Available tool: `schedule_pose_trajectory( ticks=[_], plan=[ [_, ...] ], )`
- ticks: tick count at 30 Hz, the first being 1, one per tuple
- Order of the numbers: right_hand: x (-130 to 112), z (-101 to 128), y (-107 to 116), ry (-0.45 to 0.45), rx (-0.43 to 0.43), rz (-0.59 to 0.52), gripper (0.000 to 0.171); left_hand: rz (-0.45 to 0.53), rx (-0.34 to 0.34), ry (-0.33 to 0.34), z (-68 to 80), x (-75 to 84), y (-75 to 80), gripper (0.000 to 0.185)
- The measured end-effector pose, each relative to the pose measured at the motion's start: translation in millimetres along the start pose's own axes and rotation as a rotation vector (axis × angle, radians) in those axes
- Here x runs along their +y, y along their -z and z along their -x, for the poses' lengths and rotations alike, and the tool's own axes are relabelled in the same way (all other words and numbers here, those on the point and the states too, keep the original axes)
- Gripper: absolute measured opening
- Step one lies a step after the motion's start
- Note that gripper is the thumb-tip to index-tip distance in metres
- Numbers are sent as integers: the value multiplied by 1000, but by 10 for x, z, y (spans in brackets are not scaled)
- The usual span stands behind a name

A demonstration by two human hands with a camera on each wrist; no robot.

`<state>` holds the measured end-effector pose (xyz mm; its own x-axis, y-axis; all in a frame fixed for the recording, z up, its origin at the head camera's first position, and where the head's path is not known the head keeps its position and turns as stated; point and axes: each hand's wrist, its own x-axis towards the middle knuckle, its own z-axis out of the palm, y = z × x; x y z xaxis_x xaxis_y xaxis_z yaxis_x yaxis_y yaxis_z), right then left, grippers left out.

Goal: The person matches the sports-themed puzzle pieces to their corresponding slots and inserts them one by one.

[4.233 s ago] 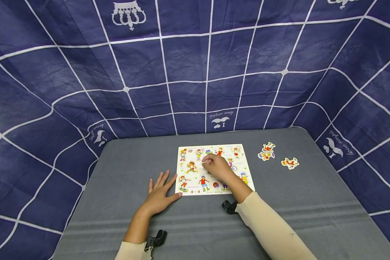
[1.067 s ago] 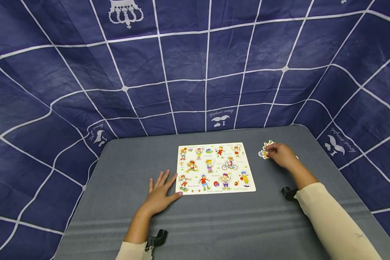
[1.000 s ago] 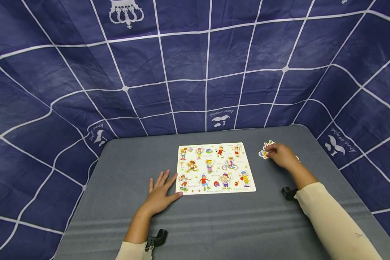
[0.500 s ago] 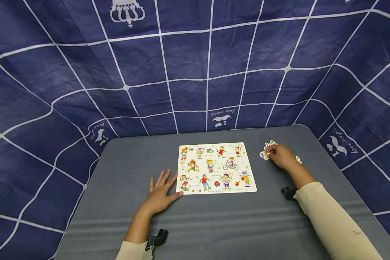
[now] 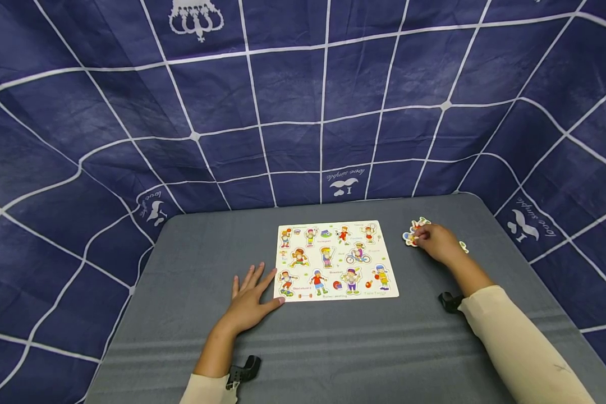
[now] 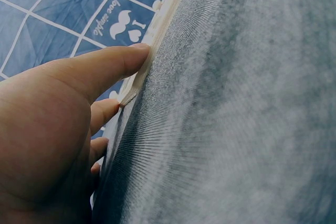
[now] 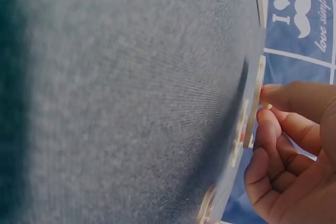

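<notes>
My right hand (image 5: 439,244) is over a small cluster of colourful cut-out puzzle pieces (image 5: 409,238) to the right of the puzzle board. In the right wrist view, its thumb and fingertips pinch a small knob on a flat puzzle piece (image 7: 255,111), seen edge-on. A second puzzle piece (image 7: 240,132) lies close by on the cloth. My left hand (image 5: 247,306) lies with fingers spread, thumb and index fingertip at the left edge of the white puzzle board (image 5: 305,275). The board shows rows of cartoon children at sports.
Another puzzle piece (image 5: 464,247) shows partly behind the right wrist. A grey cloth (image 5: 333,348) covers the table. Dark blue curtains (image 5: 293,146) with white grid lines stand behind and at both sides. Black wrist cameras (image 5: 244,370) are strapped to both wrists.
Since the oldest frame my right hand has moved from over the board's middle to the pieces at the right, and pinches one there. My left hand has stayed put.
</notes>
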<state>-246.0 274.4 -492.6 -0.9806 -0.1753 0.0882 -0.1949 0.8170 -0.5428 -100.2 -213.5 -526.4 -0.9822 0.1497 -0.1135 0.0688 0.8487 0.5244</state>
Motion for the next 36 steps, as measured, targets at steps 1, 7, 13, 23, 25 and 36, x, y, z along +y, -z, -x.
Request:
schedule_pose_trajectory(
  ticks=[1, 7, 13, 23, 25, 36],
  plan=[
    [-13, 12, 4, 0, 2, -5, 9, 0, -3, 1, -1, 0, 0, 81],
    [-107, 91, 18, -9, 13, -8, 12, 2, -14, 3, -1, 11, 12, 82],
    [-240, 178, 37, 0, 30, -7, 14, 9, -14, -2, -3, 19, 21, 82],
    [-422, 287, 10, 8, -1, -65, 12, 11, -9, -3, -3, 28, 23, 81],
    [-447, 307, -6, 9, -6, -71, 12, 17, -3, -3, 0, 29, 23, 81],
    [-564, 427, -139, 44, -46, -98, 10, 23, 19, -13, 7, 31, 23, 81]
  ],
)
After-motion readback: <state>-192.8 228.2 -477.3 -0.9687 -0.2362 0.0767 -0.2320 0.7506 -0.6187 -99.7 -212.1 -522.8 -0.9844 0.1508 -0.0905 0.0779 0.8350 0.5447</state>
